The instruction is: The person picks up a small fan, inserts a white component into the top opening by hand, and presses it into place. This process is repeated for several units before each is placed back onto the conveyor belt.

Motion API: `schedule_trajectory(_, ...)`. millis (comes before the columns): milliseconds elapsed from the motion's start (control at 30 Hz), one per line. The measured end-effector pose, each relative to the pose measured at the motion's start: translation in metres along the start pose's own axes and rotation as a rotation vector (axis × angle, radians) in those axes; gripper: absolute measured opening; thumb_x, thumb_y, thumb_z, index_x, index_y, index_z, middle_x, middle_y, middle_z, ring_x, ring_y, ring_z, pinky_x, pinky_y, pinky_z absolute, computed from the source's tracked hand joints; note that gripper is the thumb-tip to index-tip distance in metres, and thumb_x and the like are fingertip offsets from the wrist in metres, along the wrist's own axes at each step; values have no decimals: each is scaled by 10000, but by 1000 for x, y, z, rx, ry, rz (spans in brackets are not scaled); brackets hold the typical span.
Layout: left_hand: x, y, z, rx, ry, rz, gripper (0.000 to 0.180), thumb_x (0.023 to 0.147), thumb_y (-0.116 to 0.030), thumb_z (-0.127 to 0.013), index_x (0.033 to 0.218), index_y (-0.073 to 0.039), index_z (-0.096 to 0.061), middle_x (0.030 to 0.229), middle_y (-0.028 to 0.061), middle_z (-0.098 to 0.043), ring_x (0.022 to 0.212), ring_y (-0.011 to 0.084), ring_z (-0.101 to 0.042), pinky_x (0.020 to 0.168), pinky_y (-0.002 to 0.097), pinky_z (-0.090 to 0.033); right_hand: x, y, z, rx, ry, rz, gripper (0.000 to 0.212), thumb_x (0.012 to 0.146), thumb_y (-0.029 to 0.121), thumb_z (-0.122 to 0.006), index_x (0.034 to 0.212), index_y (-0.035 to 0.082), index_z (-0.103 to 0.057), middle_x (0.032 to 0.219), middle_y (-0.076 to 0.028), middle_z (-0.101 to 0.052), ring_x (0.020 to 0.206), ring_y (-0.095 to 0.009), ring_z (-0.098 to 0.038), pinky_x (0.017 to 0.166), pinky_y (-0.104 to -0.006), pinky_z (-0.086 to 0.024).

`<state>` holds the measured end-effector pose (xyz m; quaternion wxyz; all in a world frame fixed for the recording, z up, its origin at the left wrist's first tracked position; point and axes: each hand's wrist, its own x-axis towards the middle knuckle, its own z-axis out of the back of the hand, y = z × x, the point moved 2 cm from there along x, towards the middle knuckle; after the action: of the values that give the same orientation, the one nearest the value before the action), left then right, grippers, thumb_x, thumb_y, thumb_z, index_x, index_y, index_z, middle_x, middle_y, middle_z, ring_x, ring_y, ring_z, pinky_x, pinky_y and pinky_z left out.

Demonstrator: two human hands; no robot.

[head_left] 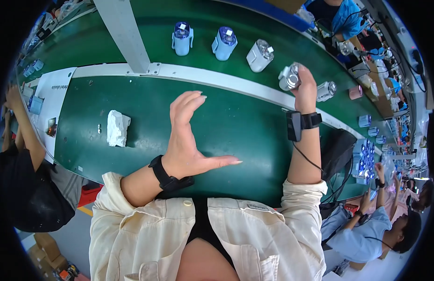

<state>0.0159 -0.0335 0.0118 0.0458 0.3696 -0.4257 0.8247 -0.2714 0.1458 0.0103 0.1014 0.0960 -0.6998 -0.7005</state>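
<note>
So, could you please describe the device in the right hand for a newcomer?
A white rail crosses the green table. Beyond its right half is a whitish device, in the right hand. Unlike its neighbours, it is being held.

"What's on the green workbench (245, 122)?"
"Crumpled white paper (117, 129), left of centre; a printed sheet (58, 96), far left."
"And the green strip (158, 33) above?"
"Two light-blue devices (182, 44) and a white one (259, 57), upper centre."
</note>
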Motion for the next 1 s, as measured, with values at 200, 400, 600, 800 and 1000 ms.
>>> schedule_trajectory(200,2,2,-2,2,3,-14,1127,589,-395,-916,1419,-72,-224,1384,205,-310,1316,344,-337,1079,466,-310,48,-7,21,-583,-169,160,475,948,321,-571,1276,-22,-555,1046,-91,-678,927,-203,-650,809,-297,-507)
schedule_trajectory(400,-4,2,-3,-46,-14,1,1081,626,-377,-895,1419,-59,-234,1387,203,-308,1321,344,-336,1100,460,-293,11,30,-62,-1168,-5,529,631,875,263,-660,1381,-47,-444,1131,-249,-646,1068,-339,-623,932,-368,-475)
schedule_trajectory(600,-6,2,-4,-58,30,122,1115,646,-353,-886,1465,-32,-201,1426,197,-299,1342,328,-343,1121,448,-277,-7,29,-53,-699,423,192,765,783,70,-736,1444,-20,-362,1217,-205,-629,1121,-274,-607,955,-368,-471)
schedule_trajectory(800,6,1,-9,-651,269,379,1255,588,-303,-928,1508,4,-132,1371,182,-427,1235,279,-475,1034,412,-389,-125,78,-69,-193,1169,56,893,692,-43,-785,1467,19,-346,1307,-155,-586,1181,-213,-564,1021,-356,-423)
schedule_trajectory(1000,2,-9,-11,-870,396,556,1179,589,-270,-927,1487,16,-218,1168,142,-588,1063,263,-593,941,359,-465,-150,106,-56,-365,928,488,588,700,4,-793,1247,11,-575,1033,-118,-650,1006,-228,-616,927,-343,-459)
